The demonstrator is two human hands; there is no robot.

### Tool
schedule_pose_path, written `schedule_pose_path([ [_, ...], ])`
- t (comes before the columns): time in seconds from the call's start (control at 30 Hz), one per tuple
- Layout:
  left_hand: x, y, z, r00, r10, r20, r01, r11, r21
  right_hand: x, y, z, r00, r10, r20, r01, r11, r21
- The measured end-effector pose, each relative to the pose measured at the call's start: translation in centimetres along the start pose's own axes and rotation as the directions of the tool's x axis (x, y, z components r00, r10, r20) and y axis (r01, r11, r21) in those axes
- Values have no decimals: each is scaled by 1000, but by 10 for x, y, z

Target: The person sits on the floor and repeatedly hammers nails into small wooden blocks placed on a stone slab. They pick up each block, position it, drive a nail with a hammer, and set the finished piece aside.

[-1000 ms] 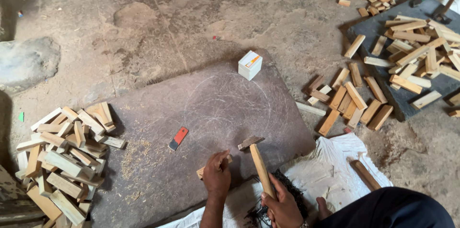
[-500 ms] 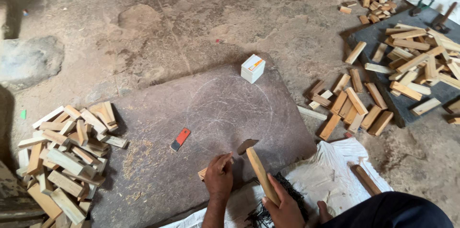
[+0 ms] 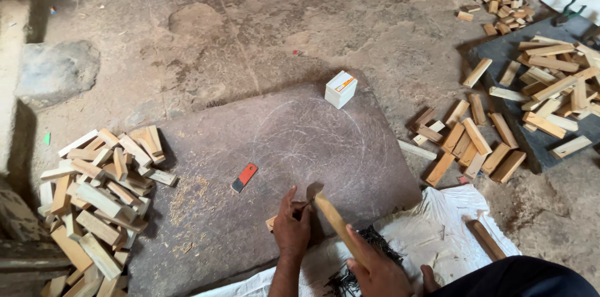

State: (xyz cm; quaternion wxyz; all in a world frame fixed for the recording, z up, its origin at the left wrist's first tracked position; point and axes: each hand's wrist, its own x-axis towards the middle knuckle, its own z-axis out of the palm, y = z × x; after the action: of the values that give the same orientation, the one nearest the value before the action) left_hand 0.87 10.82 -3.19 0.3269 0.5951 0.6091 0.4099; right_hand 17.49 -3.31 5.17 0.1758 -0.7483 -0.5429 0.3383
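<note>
**Hammer over a small wood piece on the stone slab**

At the far left a loose heap of pale cut wooden blocks [image 3: 94, 203] spreads over the edge of a large flat grey-brown stone slab [image 3: 281, 147] that lies on the dusty concrete floor [image 3: 250, 16]. A scatter of sawdust lies on the slab just beside the heap. Further right on the slab lies a small flat red-and-black tool [image 3: 244, 177], well apart from the hands.

Near the slab's lower edge the left hand [image 3: 292, 228] presses down with its fingers drawn together, pinching a small light-coloured wooden piece [image 3: 272, 222] against the stone; only one end of that piece shows from under the hand. Just to its right the right hand [image 3: 375, 271] is wrapped tight around the pale wooden handle of a hammer [image 3: 334, 221], whose dark head sits close above the left fingertips (whether it touches them or the piece, I cannot tell).

At the slab's far edge stands a small white cardboard box with an orange label [image 3: 340, 89]. Below the hands a crumpled white plastic sheet [image 3: 437, 234] covers the floor, with a bundle of black strands [image 3: 369, 253] on it beside the right hand.

To the right, a cluster of brown and pale wooden sticks [image 3: 469, 141] lies on the floor, and past it a dark board [image 3: 500, 59] carries more of them.
</note>
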Motion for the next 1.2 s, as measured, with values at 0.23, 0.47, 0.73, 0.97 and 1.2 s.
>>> schedule_pose_path([
  [0.23,-1,0,0,997,-70,27,70,998,-6,-14,4,7,930,-239,-280,265,963,56],
  [0.47,0,10,-5,987,-141,79,136,988,72,1,2,6,997,-35,-69,29,996,-82],
  [0.73,2,5,-8,994,-100,50,105,989,-101,-10,11,33,738,-351,-577,527,833,167],
  [0.97,1,3,-5,999,-48,-5,47,992,-115,8,31,31,983,-156,-100,161,986,41],
  [1.2,-5,0,3,997,80,11,-76,974,-213,15,48,40,969,242,-49,-145,720,679],
])
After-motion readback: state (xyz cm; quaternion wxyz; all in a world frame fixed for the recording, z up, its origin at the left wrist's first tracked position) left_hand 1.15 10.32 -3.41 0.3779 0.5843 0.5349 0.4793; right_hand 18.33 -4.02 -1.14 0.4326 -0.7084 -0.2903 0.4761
